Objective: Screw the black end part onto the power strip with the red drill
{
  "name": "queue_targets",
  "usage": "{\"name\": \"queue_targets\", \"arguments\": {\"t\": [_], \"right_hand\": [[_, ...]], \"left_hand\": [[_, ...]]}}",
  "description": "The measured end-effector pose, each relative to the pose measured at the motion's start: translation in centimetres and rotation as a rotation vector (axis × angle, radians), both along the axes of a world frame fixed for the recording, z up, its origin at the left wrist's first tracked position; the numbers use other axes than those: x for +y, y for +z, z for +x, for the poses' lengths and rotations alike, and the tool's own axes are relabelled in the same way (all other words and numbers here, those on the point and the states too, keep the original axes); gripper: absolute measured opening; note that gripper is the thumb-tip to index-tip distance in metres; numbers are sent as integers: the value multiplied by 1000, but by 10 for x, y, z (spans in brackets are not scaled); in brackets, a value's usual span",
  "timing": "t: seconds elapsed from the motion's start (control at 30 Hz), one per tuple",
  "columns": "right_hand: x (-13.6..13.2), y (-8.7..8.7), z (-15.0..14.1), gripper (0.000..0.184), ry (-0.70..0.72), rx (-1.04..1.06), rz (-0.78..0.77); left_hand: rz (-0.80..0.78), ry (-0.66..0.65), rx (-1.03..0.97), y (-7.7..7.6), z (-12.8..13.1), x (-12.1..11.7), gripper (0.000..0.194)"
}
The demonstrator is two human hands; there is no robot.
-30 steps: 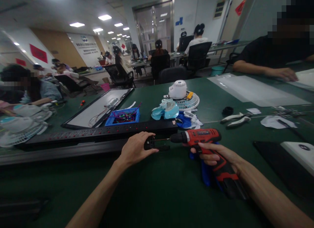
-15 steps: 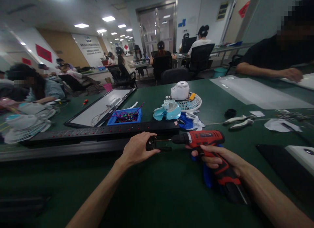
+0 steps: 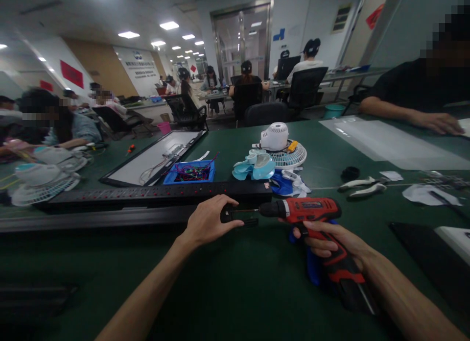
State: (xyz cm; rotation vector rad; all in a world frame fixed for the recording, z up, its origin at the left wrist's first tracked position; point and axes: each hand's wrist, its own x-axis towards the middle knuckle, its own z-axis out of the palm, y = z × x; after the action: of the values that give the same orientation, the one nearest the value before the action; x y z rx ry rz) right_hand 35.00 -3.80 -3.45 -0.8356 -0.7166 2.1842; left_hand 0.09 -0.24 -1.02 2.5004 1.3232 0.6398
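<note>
My right hand [image 3: 328, 240] is wrapped round the grip of a red and black cordless drill [image 3: 312, 208], held level with its chuck to the left. Its long thin bit [image 3: 247, 210] reaches to a small black end piece [image 3: 226, 213]. I cannot tell whether the tip is seated in a screw. My left hand [image 3: 207, 218] pinches that end piece between thumb and fingers, at the right end of a long black bar [image 3: 139, 217]; the hand hides the joint between them. A black tab [image 3: 250, 223] sticks out to the right below the bit.
Behind the bar lies a black power strip [image 3: 147, 194], then a blue tray [image 3: 169, 177] of wires. Light-blue fan blades [image 3: 253, 167] and a white fan [image 3: 275, 136] stand beyond. Pliers [image 3: 363, 186] lie right. Across the table a co-worker's forearm [image 3: 392, 110] rests near clear sheets.
The view has shifted slightly, so the scene sits a little further right. Both hands keep their holds, with the drill bit still at the end piece.
</note>
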Motion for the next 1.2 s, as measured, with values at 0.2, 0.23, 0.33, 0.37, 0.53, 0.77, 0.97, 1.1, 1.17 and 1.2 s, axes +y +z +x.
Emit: {"name": "queue_targets", "arguments": {"t": [0.2, 0.23, 0.33, 0.37, 0.53, 0.77, 0.97, 1.1, 1.17, 1.2], "right_hand": [[-1, 5, -1, 32, -4, -40, 12], [0, 5, -1, 31, -2, -42, 18], [1, 1, -1, 26, 20, -52, 31], [1, -1, 0, 26, 21, -53, 32], [2, -6, 1, 31, 31, -50, 10], [3, -4, -1, 28, 66, 31, -30], [0, 0, -3, 32, 40, -10, -41], [-1, 1, -5, 31, -2, -36, -21], [0, -1, -5, 31, 5, -36, -25], [0, -2, -4, 31, 9, -33, -28]], "left_hand": [[-46, -19, -44, 1, -3, -1, 47], [-48, -27, -48, 1, -3, -1, 51], [-31, -51, -36, 2, -3, -1, 56], [-25, -56, -30, 3, -3, -1, 57], [-14, -58, -20, 2, -3, -2, 60], [-8, -63, -24, 3, -3, -3, 64], [-10, -62, -31, 4, -2, -4, 71], [-9, -64, -33, 4, -2, -4, 71], [-15, -63, -32, 5, -1, -4, 71], [-17, -62, -30, 5, -1, -4, 71]]}}
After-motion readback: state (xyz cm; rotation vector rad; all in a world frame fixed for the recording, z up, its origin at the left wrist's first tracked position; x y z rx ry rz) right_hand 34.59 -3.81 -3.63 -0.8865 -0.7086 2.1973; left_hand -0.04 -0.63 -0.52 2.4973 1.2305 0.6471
